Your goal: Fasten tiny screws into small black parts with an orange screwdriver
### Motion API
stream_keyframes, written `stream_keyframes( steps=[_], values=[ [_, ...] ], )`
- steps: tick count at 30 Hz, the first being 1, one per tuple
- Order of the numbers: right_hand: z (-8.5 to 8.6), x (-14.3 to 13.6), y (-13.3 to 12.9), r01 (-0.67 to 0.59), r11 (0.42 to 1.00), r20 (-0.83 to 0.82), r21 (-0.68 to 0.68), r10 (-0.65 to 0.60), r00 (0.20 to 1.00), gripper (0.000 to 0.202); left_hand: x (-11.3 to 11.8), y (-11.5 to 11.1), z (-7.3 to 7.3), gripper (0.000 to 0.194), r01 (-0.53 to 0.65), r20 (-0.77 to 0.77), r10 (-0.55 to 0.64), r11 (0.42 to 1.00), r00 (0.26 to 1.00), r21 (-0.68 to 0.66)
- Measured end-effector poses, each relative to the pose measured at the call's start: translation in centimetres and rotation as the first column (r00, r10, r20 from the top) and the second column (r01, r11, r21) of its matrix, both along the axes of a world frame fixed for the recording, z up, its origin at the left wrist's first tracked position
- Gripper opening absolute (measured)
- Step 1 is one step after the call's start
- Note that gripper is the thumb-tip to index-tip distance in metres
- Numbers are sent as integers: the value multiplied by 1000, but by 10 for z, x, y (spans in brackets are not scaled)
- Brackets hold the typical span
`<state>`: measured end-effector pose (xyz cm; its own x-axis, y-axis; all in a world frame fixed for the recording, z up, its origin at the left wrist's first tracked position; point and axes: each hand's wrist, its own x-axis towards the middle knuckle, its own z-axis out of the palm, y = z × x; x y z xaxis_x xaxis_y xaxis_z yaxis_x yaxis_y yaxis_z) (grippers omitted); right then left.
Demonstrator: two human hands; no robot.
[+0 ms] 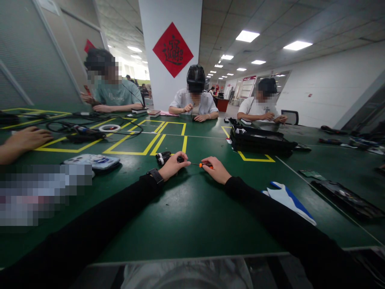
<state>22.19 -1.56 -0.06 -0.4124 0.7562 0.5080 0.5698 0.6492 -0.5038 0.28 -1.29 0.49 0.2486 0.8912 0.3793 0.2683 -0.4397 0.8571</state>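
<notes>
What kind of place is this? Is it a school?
It looks more like an office or workshop, though I can't be sure. People sit around a big green table marked with yellow tape, with cables and a screwdriver in use.

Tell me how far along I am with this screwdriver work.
Nothing shows clearly as finished. In progress: your right hand grips an orange-and-black screwdriver, its shaft pointing toward your left hand, which holds a small black piece. Whether the tip touches it is too small to tell. Possibly left: the rest of that piece, and perhaps the black cylinders lying beside your left hand, not being held.
</notes>
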Motion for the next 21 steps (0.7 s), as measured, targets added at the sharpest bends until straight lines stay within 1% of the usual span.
stream_keyframes(
  steps=[3,6,13,21],
  values=[
    [1,0,1,2,999,61,36,-4,998,12,0,0,-1,28,-20,4,20,1000,1000,-5],
    [1,1,0,-17,999,56,49,14,998,10,-1,2,-2,28,-27,10,27,1000,1000,1],
    [0,1,0,-16,1000,43,-26,17,999,15,0,1,-1,27,-29,14,29,1000,999,2],
    [0,1,0,-39,999,80,-28,41,996,15,1,-2,1,26,-43,10,43,999,999,-3]
  ],
)
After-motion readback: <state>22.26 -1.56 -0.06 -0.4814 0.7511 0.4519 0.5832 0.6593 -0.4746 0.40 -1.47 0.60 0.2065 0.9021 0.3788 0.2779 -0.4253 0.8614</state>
